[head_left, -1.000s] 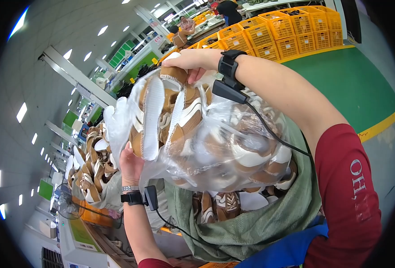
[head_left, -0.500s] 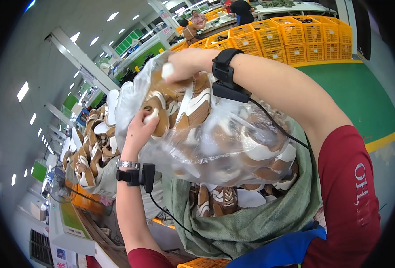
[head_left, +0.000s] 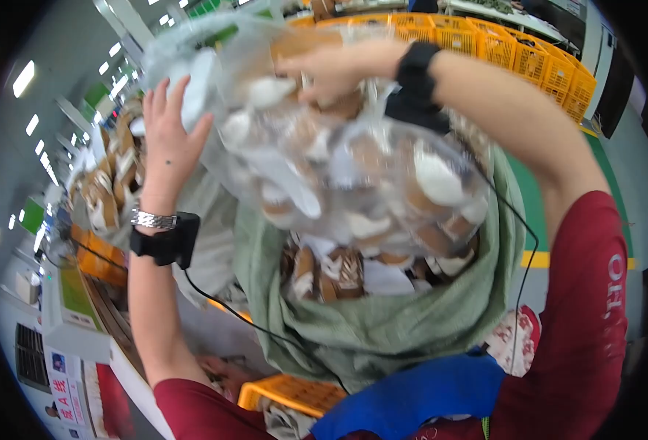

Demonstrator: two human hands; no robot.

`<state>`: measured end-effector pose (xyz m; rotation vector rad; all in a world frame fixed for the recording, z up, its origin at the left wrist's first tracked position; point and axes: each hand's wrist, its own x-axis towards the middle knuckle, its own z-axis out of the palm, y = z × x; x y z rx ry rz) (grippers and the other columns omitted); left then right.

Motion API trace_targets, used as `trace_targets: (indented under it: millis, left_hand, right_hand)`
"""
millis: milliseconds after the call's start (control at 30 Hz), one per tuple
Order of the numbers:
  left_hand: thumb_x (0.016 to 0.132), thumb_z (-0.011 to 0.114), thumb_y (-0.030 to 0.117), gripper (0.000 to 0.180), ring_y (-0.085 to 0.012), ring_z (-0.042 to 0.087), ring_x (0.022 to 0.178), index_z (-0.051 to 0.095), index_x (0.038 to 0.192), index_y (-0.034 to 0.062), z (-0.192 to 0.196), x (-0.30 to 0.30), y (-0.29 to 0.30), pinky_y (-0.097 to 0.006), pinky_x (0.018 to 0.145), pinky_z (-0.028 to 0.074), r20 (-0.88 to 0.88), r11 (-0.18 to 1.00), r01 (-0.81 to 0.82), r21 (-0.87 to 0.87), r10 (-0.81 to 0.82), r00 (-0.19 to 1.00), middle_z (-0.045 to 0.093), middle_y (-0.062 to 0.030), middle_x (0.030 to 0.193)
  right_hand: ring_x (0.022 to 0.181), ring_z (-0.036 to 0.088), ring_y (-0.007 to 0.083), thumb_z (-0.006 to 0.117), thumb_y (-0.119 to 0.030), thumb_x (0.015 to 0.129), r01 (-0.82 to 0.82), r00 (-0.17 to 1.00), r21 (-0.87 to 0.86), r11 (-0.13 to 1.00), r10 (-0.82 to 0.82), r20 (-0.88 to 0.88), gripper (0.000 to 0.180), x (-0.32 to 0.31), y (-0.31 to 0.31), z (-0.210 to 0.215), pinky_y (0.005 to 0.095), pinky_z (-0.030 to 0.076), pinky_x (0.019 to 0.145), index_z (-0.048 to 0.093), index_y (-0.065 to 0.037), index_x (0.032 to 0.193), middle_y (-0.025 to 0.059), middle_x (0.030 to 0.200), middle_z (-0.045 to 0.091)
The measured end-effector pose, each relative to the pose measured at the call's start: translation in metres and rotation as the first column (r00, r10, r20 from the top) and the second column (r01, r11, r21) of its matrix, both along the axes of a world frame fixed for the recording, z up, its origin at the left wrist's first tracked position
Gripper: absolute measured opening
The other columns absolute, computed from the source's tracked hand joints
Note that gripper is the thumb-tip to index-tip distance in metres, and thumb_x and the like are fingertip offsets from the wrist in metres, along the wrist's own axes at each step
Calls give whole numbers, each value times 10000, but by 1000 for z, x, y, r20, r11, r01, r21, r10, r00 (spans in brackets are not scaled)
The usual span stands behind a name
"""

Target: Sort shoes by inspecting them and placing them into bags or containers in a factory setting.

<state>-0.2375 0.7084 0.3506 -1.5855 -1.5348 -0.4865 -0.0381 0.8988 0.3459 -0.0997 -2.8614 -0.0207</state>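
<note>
A large clear plastic bag [head_left: 316, 176] full of brown-and-white shoe uppers sits on top of an open green woven sack [head_left: 382, 341]. My left hand [head_left: 168, 139] is raised with its fingers spread, empty, at the left side of the bag's mouth. My right hand [head_left: 335, 73] reaches across the bag's far part, over the brown uppers. Its fingers are smeared by motion, so their grip does not show. More shoe uppers [head_left: 342, 271], brown with white laces, lie inside the sack below the bag.
A pile of brown-and-white uppers [head_left: 104, 191] stands to the left. Yellow crates [head_left: 496, 44] line the far side, and another yellow crate [head_left: 294, 392] sits low in front. Cables run from bands on both my wrists. A green floor area [head_left: 533, 191] lies to the right.
My left hand has let go of the brown upper at the bag's mouth and moved left, fingers spreading. My right hand has shifted slightly right. The view has tilted downward.
</note>
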Motion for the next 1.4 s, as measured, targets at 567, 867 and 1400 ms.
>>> trace_targets:
  millis: [567, 867, 1400]
  left_hand:
    - [792, 625, 331, 345, -322, 549, 1001, 611, 991, 49, -219, 89, -213, -432, 884, 402, 499, 356, 424, -833, 153, 853, 602, -190, 994]
    - [760, 627, 403, 444, -330, 617, 736, 573, 966, 13, -248, 79, -138, -424, 645, 471, 327, 639, 59, -767, 310, 893, 630, -140, 728]
    - [835, 560, 98, 185, -100, 612, 726, 578, 990, -2, -227, -17, -175, -204, 654, 479, 911, 952, 288, -101, 205, -357, 653, -86, 829]
  right_hand:
    - [818, 565, 284, 612, -274, 789, -69, 977, -427, 902, 148, 156, 347, 191, -263, -235, 365, 444, 753, 566, -72, 1068, 101, 822, 581]
    - [684, 575, 262, 591, -177, 767, 55, 992, -561, 826, 19, 125, 76, 184, -279, -253, 387, 443, 627, 582, -101, 775, 60, 676, 588]
    - [753, 580, 264, 600, -163, 761, 155, 986, -616, 772, -162, 45, 86, 191, -280, -267, 382, 453, 689, 622, -100, 815, 51, 737, 617]
